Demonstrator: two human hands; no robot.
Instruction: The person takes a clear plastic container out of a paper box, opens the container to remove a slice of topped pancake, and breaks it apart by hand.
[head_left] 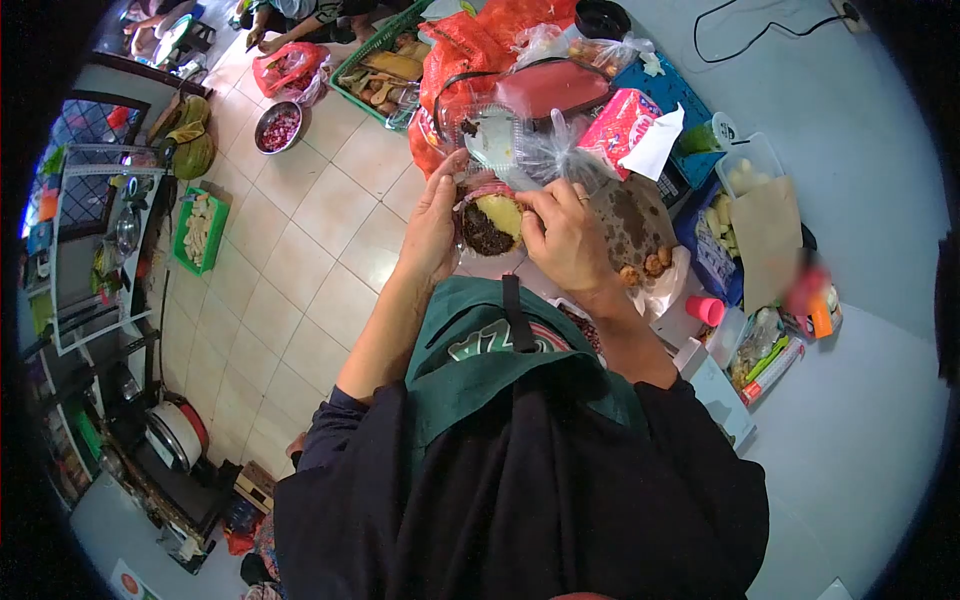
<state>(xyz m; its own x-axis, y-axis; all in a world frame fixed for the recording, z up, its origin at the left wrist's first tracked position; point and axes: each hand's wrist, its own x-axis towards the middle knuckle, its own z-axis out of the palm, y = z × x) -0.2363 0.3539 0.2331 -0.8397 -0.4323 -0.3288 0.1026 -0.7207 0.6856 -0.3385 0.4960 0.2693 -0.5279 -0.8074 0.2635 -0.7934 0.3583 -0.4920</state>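
Note:
Between my hands, in front of the apron, is a clear plastic container [462, 240] with yellow food [504, 216] and dark brown crumbly food [487, 238] side by side in it. My left hand [436, 222] grips the container's left side, thumb and fingers pointing up along it. Fingers of my right hand [562, 222] are bent and closed on the right rim, close to the yellow food. Just beyond, a clear plastic lid [490, 138] stands raised; whether it joins the container I cannot tell.
On the right are a tissue pack [622, 128], a tied clear plastic bag [563, 160], stained brown paper [632, 222] with fried balls and a pink cup [705, 310]. A green crate [358, 75], a metal bowl [278, 128] and a green basket [200, 232] stand on the tiles. Another person sits far off.

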